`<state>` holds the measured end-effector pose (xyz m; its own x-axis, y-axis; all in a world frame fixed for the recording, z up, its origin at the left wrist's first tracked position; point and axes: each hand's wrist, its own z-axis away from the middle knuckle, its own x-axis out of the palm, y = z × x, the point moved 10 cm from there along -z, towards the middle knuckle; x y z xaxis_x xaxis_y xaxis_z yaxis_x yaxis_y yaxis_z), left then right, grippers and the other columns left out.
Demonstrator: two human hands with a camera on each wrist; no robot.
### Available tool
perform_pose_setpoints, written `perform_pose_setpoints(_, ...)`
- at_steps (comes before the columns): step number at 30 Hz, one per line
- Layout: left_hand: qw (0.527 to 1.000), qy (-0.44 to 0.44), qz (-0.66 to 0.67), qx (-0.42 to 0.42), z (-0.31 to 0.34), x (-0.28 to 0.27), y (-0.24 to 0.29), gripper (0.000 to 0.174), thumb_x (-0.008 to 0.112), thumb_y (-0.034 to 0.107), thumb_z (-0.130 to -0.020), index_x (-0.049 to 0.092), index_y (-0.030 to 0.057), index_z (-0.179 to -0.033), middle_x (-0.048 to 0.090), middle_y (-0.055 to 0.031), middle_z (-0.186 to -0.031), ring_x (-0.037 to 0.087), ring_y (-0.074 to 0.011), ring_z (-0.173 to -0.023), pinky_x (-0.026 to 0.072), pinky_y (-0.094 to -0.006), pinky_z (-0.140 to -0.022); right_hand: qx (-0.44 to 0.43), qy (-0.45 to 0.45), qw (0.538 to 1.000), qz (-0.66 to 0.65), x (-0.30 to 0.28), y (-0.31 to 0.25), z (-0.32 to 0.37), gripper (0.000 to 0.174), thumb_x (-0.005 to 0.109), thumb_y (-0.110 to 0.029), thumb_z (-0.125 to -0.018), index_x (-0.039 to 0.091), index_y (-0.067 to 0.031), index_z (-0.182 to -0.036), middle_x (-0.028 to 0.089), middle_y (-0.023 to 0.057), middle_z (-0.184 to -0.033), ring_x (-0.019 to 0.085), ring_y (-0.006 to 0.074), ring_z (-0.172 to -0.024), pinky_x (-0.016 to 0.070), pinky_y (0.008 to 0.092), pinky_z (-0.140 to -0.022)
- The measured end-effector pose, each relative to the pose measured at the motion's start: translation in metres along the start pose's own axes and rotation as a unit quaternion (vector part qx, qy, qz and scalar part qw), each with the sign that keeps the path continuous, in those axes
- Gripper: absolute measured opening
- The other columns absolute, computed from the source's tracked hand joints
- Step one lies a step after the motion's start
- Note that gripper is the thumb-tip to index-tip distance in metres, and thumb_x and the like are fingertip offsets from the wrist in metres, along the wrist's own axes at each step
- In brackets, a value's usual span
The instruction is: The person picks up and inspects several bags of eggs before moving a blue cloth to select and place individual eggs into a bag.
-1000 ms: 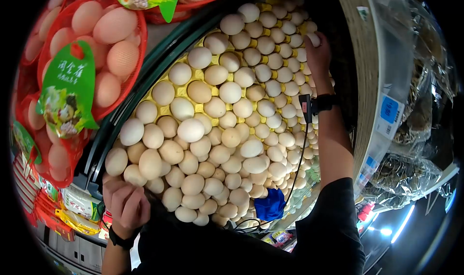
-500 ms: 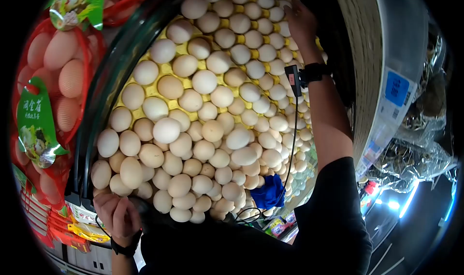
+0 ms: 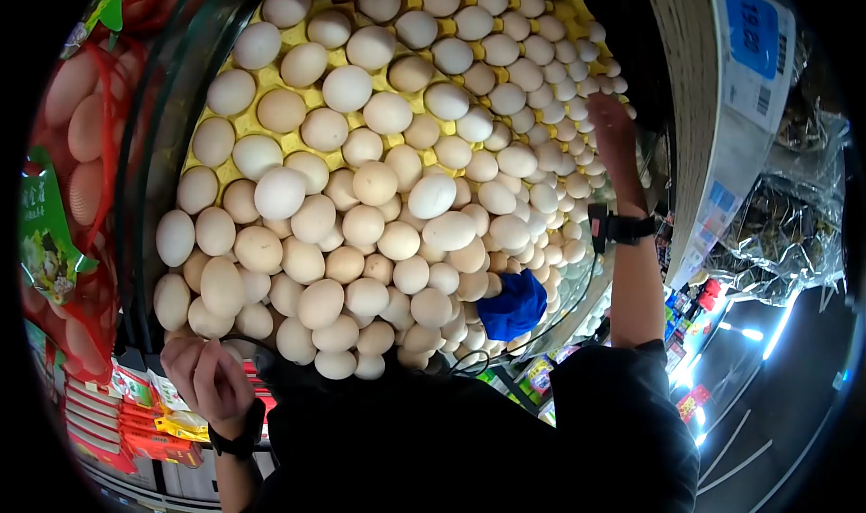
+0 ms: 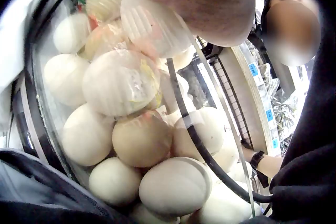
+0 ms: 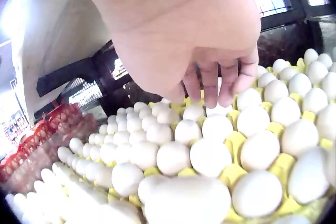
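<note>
Many pale eggs (image 3: 347, 89) sit on yellow trays (image 3: 271, 80), with more heaped in the foreground. At the far right of the trays, my right hand (image 3: 618, 138) reaches over the eggs. In the right wrist view, the right hand (image 5: 194, 50) hangs above the rows, its relaxed fingers bent downward and their tips at an egg (image 5: 218, 110); no egg shows within its palm. Beside the near left corner of the heap, my left hand (image 3: 207, 378) lies loosely curled, holding nothing visible. The left wrist view has the left hand (image 4: 199, 3) above eggs (image 4: 176, 187) seen through clear material.
Red net bags of eggs (image 3: 86, 143) hang at the left beyond a dark rim (image 3: 153, 152). A blue crumpled item (image 3: 512, 305) and a black cable lie by the heap's near right. A shelf with price labels (image 3: 753, 35) flanks the right. The left wrist view includes a person (image 4: 289, 19).
The head view has shifted, so the eggs and bags appear further left and up. The right hand held a pale egg a second ago; none is visible in it now. The left hand stays curled.
</note>
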<state>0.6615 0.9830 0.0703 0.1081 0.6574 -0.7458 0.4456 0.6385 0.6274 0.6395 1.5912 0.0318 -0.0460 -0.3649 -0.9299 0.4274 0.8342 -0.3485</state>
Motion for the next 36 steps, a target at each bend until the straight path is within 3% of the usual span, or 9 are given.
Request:
perform_pose_setpoints(4, 1.000, 0.006, -0.005, -0.007, 0.001, 0.000, -0.001, 0.023, 0.056, -0.007, -0.080, 0.060, -0.0015, -0.102, 0.056, -0.0132, -0.094, 0.054, -0.0312, -0.084, 0.0466, -0.0434, -0.075, 0.037, -0.194, 0.980, -0.003, 0.026, -0.052, 0.061, 0.037, 0.067, -0.022, -0.089, 0.059, -0.0058, -0.121, 0.062, 0.0083, -0.111, 0.061, 0.0191, -0.091, 0.0505, 0.0329, -0.080)
perform_pose_setpoints(12, 1.000, 0.017, -0.001, -0.008, -0.001, -0.003, 0.000, 0.022, 0.056, -0.007, -0.079, 0.061, -0.0012, -0.100, 0.055, -0.0133, -0.094, 0.054, -0.0325, -0.084, 0.0464, -0.0446, -0.075, 0.000, -0.231, 0.972, 0.047, 0.054, -0.053, 0.076, 0.042, 0.072, -0.018, -0.082, 0.058, -0.0073, -0.121, 0.054, 0.0126, -0.121, 0.060, 0.0276, -0.102, 0.0522, 0.0338, -0.080)
perform_pose_setpoints(15, 1.000, 0.023, -0.001, -0.015, -0.003, -0.005, -0.003, 0.024, 0.057, -0.008, -0.077, 0.061, -0.0011, -0.100, 0.055, -0.0129, -0.093, 0.054, -0.0323, -0.083, 0.0459, -0.0439, -0.074, -0.032, -0.053, 0.998, -0.023, 0.024, -0.043, 0.035, 0.040, 0.071, -0.017, -0.088, 0.056, -0.0037, -0.123, 0.060, 0.0061, -0.109, 0.061, 0.0132, -0.089, 0.0515, 0.0256, -0.070)
perform_pose_setpoints(18, 1.000, 0.005, 0.000, -0.018, -0.003, -0.004, -0.002, 0.028, 0.059, -0.008, -0.073, 0.060, -0.0003, -0.100, 0.053, -0.0119, -0.092, 0.053, -0.0313, -0.081, 0.0450, -0.0422, -0.071, -0.078, 0.072, 0.992, -0.068, -0.006, -0.054, -0.022, 0.039, 0.069, -0.019, -0.090, 0.056, -0.0023, -0.122, 0.063, 0.0063, -0.104, 0.061, 0.0111, -0.087, 0.0512, 0.0260, -0.073)
perform_pose_setpoints(22, 1.000, 0.000, -0.009, -0.019, -0.006, -0.002, -0.004, 0.028, 0.060, -0.006, -0.070, 0.059, 0.0025, -0.096, 0.052, -0.0093, -0.091, 0.053, -0.0290, -0.078, 0.0441, -0.0416, -0.070, -0.030, 0.086, 0.977, -0.191, 0.003, -0.069, -0.110, 0.041, 0.069, -0.025, -0.091, 0.056, 0.0002, -0.120, 0.065, 0.0083, -0.102, 0.060, 0.0116, -0.089, 0.0503, 0.0274, -0.076)
perform_pose_setpoints(24, 1.000, -0.009, -0.003, -0.018, -0.005, -0.001, -0.004, 0.030, 0.061, -0.005, -0.068, 0.059, 0.0032, -0.097, 0.052, -0.0085, -0.091, 0.053, -0.0288, -0.077, 0.0439, -0.0416, -0.069, -0.176, 0.157, 0.971, 0.045, 0.004, -0.101, -0.138, 0.044, 0.068, -0.031, -0.091, 0.057, 0.0023, -0.119, 0.065, 0.0099, -0.102, 0.061, 0.0144, -0.090, 0.0498, 0.0299, -0.081)
perform_pose_setpoints(26, 1.000, -0.016, -0.006, -0.024, -0.003, -0.001, -0.005, 0.032, 0.061, -0.005, -0.067, 0.059, 0.0036, -0.097, 0.052, -0.0083, -0.091, 0.053, -0.0286, -0.077, 0.0437, -0.0419, -0.069, -0.129, 0.144, 0.981, -0.026, 0.025, -0.125, -0.155, 0.048, 0.069, -0.034, -0.090, 0.057, 0.0027, -0.118, 0.066, 0.0109, -0.105, 0.062, 0.0179, -0.092, 0.0500, 0.0332, -0.084)
perform_pose_setpoints(30, 0.998, -0.023, 0.003, -0.051, -0.003, -0.001, -0.008, 0.035, 0.063, -0.006, -0.066, 0.058, 0.0041, -0.099, 0.053, -0.0090, -0.091, 0.053, -0.0281, -0.077, 0.0429, -0.0427, -0.068, -0.087, 0.142, 0.986, -0.001, 0.052, -0.120, -0.189, 0.052, 0.063, -0.034, -0.092, 0.052, -0.0004, -0.131, 0.059, 0.0219, -0.125, 0.057, 0.0360, -0.114, 0.0443, 0.0410, -0.097)
perform_pose_setpoints(36, 0.997, -0.051, 0.011, -0.062, -0.002, 0.003, -0.007, 0.033, 0.060, -0.011, -0.069, 0.056, 0.0014, -0.099, 0.051, -0.0108, -0.092, 0.051, -0.0308, -0.080, 0.0435, -0.0440, -0.071, -0.094, 0.120, 0.988, -0.006, 0.064, -0.093, -0.230, 0.039, 0.061, -0.030, -0.093, 0.060, -0.0013, -0.120, 0.066, 0.0183, -0.111, 0.062, 0.0322, -0.104, 0.0483, 0.0411, -0.090)
